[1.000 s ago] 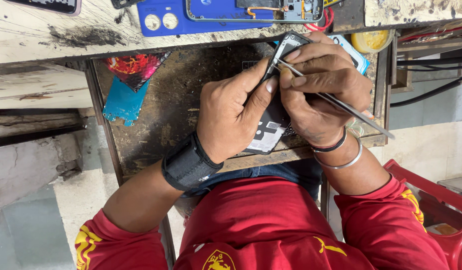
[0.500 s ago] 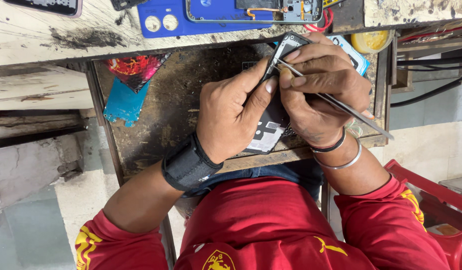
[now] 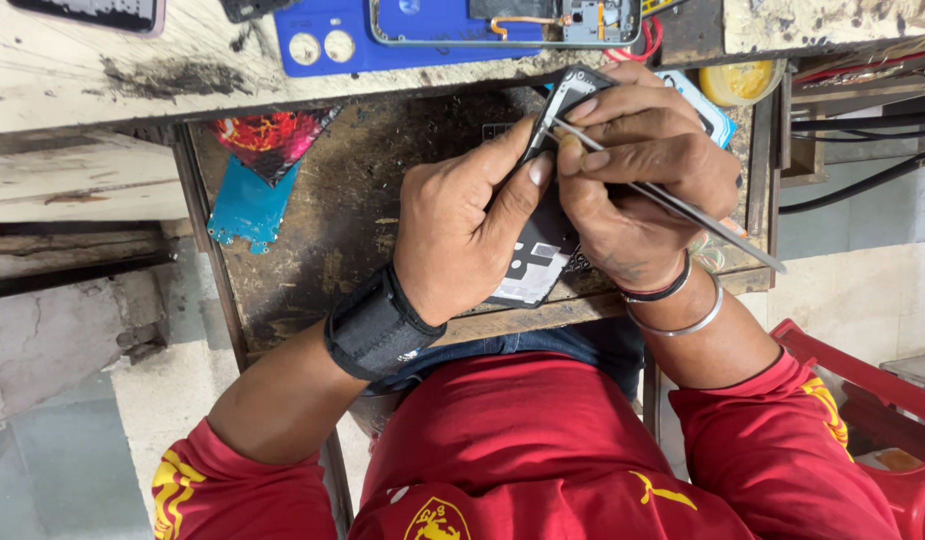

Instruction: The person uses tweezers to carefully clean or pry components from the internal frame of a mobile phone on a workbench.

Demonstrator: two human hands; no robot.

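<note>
Head view: both hands on a dark phone part, tweezers at its top edge

Head camera looks down at a dirty brown drawer tray (image 3: 313, 230) in the middle of the frame. The left hand (image 3: 463, 235) is closed around a dark phone part (image 3: 543, 250), thumb pressed along its left edge and the other fingers hidden behind it. The part stands tilted, its top corner near the upper centre of the frame and its pale lower end just above the tray's front lip. The right hand (image 3: 638, 190) is closed on thin metal tweezers (image 3: 673, 200); their tip touches the part's upper edge just beside the left thumbnail, and the shaft runs down toward the right of the frame. The right fingers (image 3: 603, 105) curl over the part's top corner.

Above the hands, at the top edge, a blue phone frame (image 3: 423, 30) lies on the pale worn bench. A teal board (image 3: 248, 205) and a red patterned piece (image 3: 268, 140) sit at the tray's left end, well apart from the hands, with bare tray between. A yellow tub (image 3: 743, 80) sits upper right, near the right hand
</note>
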